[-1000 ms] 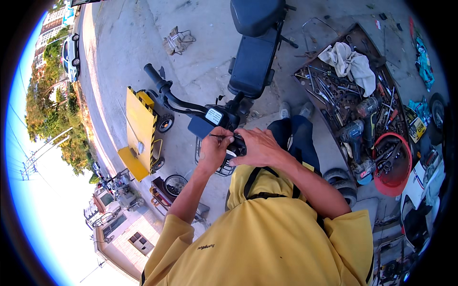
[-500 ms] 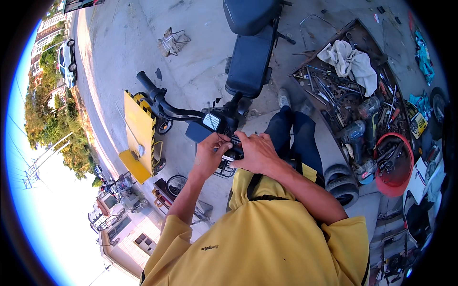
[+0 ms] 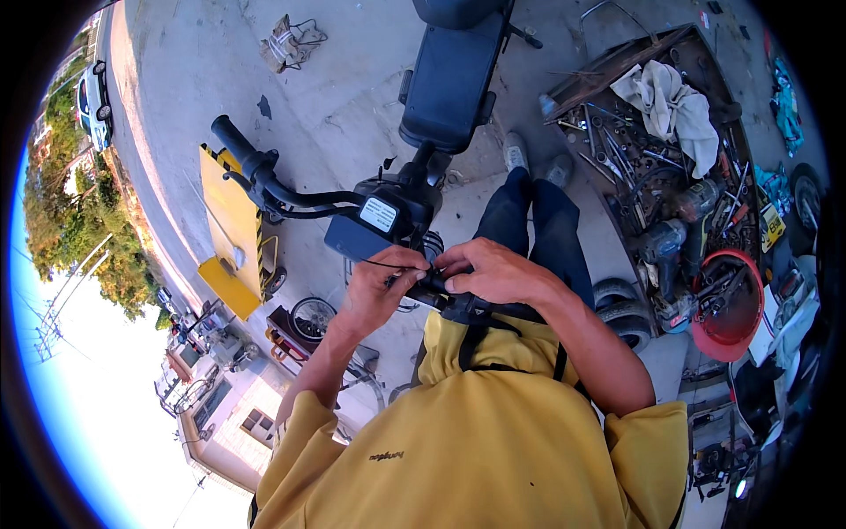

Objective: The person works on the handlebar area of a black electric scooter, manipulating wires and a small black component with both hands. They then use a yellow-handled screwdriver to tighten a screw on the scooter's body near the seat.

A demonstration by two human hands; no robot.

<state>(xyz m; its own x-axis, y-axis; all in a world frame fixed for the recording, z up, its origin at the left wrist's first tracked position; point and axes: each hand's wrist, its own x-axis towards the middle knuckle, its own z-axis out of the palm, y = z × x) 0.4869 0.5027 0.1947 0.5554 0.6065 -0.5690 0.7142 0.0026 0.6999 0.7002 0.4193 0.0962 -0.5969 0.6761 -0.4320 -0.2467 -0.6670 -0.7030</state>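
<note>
A black electric scooter's handlebar point(image 3: 313, 204) stands in front of me, with a pale-faced display point(image 3: 379, 214) at its middle. My left hand point(image 3: 381, 286) is closed in a pinch, and a thin black cable point(image 3: 388, 264) runs across its fingers. Fingertips of my right hand point(image 3: 502, 271) meet my left ones at a small black part point(image 3: 433, 282) on the near side of the handlebar; the fingers partly hide it. Just below the hands, the near end of the handlebar point(image 3: 467, 309) reaches toward my waist. The black seat point(image 3: 449, 88) is farther away.
To the right lies a metal tray point(image 3: 564, 99) of wrenches, with power drills point(image 3: 663, 242) and a white cloth point(image 3: 679, 115). A red bowl point(image 3: 736, 342) and stacked tires point(image 3: 624, 317) are nearby. At left stand a yellow cart point(image 3: 231, 234) and, farther off, a parked car point(image 3: 94, 106).
The scooter and its surroundings have shifted in view. The near end of the handlebar now shows below my hands, and the thin cable is visible across my left hand. Both hands stay close together.
</note>
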